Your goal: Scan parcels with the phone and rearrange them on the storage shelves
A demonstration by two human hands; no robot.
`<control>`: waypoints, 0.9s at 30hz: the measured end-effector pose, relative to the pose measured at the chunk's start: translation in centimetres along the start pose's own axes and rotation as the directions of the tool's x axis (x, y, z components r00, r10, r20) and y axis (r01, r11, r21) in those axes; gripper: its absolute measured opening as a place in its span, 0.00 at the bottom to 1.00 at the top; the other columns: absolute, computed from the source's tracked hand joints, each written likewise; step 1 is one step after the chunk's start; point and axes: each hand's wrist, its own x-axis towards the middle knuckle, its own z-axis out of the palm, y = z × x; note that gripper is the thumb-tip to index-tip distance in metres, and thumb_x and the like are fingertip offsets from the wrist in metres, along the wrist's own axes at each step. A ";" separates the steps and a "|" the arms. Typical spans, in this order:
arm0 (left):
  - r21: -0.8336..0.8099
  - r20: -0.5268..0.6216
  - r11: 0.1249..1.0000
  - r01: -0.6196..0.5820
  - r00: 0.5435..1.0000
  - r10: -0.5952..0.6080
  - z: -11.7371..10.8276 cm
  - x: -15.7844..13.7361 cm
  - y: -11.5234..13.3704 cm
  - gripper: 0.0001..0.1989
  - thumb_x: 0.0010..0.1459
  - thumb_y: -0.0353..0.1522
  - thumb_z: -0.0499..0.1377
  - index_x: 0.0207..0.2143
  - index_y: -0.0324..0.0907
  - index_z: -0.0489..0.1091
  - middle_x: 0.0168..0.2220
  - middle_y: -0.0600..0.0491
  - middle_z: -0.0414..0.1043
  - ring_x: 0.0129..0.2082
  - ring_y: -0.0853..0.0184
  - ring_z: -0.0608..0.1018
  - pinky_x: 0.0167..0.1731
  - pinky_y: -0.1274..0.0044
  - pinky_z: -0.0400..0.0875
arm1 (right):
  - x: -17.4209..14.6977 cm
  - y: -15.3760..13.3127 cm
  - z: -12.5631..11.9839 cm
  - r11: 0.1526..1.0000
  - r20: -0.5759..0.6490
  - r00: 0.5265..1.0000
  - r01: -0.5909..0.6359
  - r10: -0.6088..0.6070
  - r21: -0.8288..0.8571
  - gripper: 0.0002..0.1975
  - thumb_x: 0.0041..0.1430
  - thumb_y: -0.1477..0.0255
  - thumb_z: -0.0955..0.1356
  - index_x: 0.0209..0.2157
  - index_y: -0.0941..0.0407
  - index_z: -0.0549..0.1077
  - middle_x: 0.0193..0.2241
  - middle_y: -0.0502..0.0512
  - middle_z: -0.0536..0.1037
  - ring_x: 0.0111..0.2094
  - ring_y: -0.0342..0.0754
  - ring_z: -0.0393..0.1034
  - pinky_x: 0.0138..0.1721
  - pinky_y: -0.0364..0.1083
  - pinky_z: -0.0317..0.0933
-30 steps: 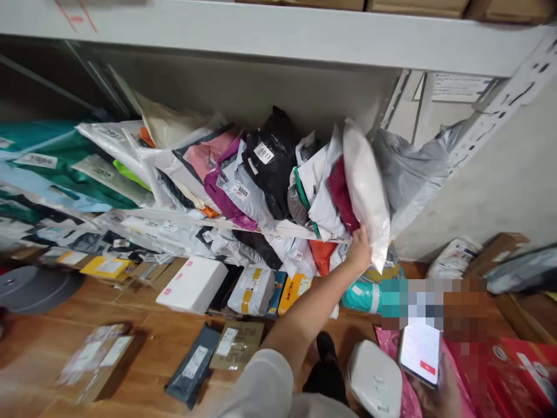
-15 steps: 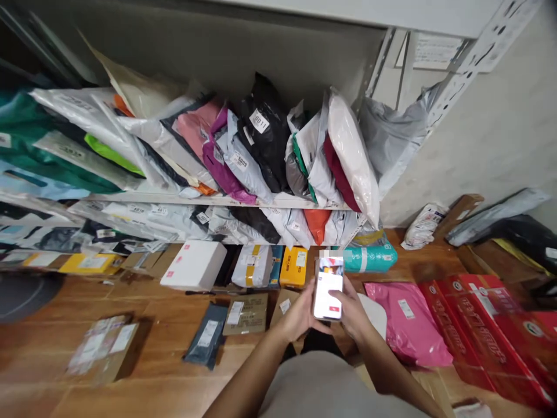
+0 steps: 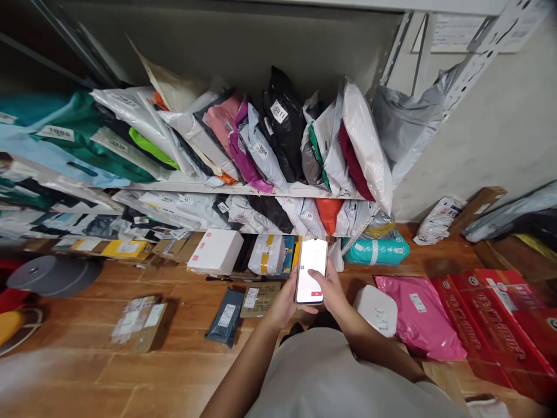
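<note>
A smartphone (image 3: 311,268) with a bright, mostly white screen is held upright in front of my body. My left hand (image 3: 285,302) is closed around its left side and lower edge. On the right side, my right hand (image 3: 333,289) grips it too, with the thumb lying over the middle of the screen. A small red button shows near the screen's bottom right. Past the phone's top edge stands a row of parcels under the shelf, including a white wrapped parcel with yellow tape (image 3: 266,255).
A metal shelf (image 3: 243,187) holds several bagged parcels with number labels. On the wooden floor lie a taped carton (image 3: 150,328), a dark grey parcel (image 3: 225,316), a white box (image 3: 378,310), a pink bag (image 3: 420,319) and red boxes (image 3: 491,325). A grey round object (image 3: 54,276) is at left.
The view has swung left, so shelf and parcels sit further right. My hands and the phone are lower and further left in the picture. The image at the screen's top has given way to white.
</note>
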 end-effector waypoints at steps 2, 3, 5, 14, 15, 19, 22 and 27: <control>-0.003 0.010 1.000 -0.009 1.000 0.009 -0.4 -0.3 0.1 0.48 0.57 0.53 0.61 0.72 0.54 0.42 0.66 0.41 0.60 0.50 0.48 0.78 0.21 0.75 0.78 | -0.1 -0.1 -0.1 1.000 0.035 0.999 0.005 -0.005 0.006 0.21 0.49 0.69 0.71 0.48 0.50 0.72 0.40 0.51 0.81 0.42 0.56 0.75 0.44 0.51 0.69; -0.006 0.016 1.000 -0.015 1.000 0.015 -0.5 -0.4 0.2 0.47 0.57 0.54 0.60 0.72 0.54 0.44 0.67 0.42 0.60 0.51 0.48 0.77 0.21 0.76 0.78 | -0.2 -0.2 -0.2 1.000 0.061 0.998 0.010 -0.010 0.009 0.21 0.49 0.70 0.70 0.47 0.50 0.72 0.40 0.51 0.80 0.43 0.57 0.74 0.45 0.51 0.69; -0.018 0.031 1.000 -0.023 0.999 0.024 -0.9 -0.6 0.3 0.46 0.57 0.54 0.60 0.72 0.54 0.46 0.67 0.43 0.60 0.52 0.47 0.76 0.21 0.75 0.78 | -0.2 -0.5 -0.5 1.000 0.128 0.992 0.019 -0.020 0.011 0.23 0.46 0.70 0.69 0.48 0.50 0.73 0.41 0.50 0.80 0.46 0.58 0.73 0.48 0.52 0.67; -0.073 0.057 0.996 -0.055 0.997 0.059 -1.4 -1.4 0.4 0.41 0.61 0.49 0.59 0.71 0.55 0.47 0.67 0.47 0.60 0.58 0.44 0.73 0.35 0.61 0.83 | -0.8 -2.4 -1.1 0.999 0.247 0.969 0.026 -0.016 -0.039 0.27 0.48 0.71 0.69 0.53 0.48 0.74 0.47 0.50 0.80 0.51 0.58 0.71 0.55 0.53 0.62; -0.072 0.058 0.996 -0.053 0.997 0.057 -1.4 -1.5 0.4 0.40 0.61 0.49 0.59 0.71 0.56 0.47 0.67 0.47 0.60 0.57 0.44 0.73 0.34 0.62 0.83 | -0.9 -2.5 -0.9 0.998 0.252 0.967 0.032 -0.019 -0.045 0.28 0.48 0.71 0.69 0.54 0.48 0.73 0.47 0.50 0.80 0.50 0.58 0.71 0.53 0.52 0.63; -0.068 0.070 0.996 -0.051 0.996 0.055 -1.5 -1.5 0.3 0.44 0.58 0.47 0.61 0.71 0.58 0.43 0.69 0.46 0.57 0.55 0.46 0.74 0.30 0.67 0.82 | -1.1 -2.8 -0.5 0.997 0.280 0.960 0.046 -0.028 -0.059 0.32 0.48 0.72 0.72 0.57 0.48 0.71 0.46 0.51 0.80 0.47 0.57 0.73 0.48 0.52 0.65; -0.072 0.075 0.996 -0.047 0.996 0.053 -1.5 -1.5 0.4 0.46 0.57 0.43 0.61 0.72 0.58 0.39 0.69 0.46 0.56 0.56 0.45 0.74 0.32 0.65 0.82 | -1.1 -3.0 -0.8 0.998 0.321 0.947 0.034 -0.016 -0.051 0.33 0.46 0.74 0.70 0.58 0.49 0.70 0.46 0.50 0.81 0.45 0.56 0.73 0.45 0.51 0.67; -0.076 0.109 0.996 -0.038 0.993 0.046 -1.2 -1.8 0.8 0.49 0.53 0.33 0.58 0.73 0.57 0.36 0.69 0.47 0.56 0.58 0.44 0.72 0.38 0.59 0.82 | -1.0 -3.0 -1.6 0.999 0.365 0.931 0.016 -0.004 -0.030 0.34 0.45 0.75 0.68 0.57 0.48 0.71 0.46 0.49 0.81 0.44 0.56 0.73 0.43 0.50 0.67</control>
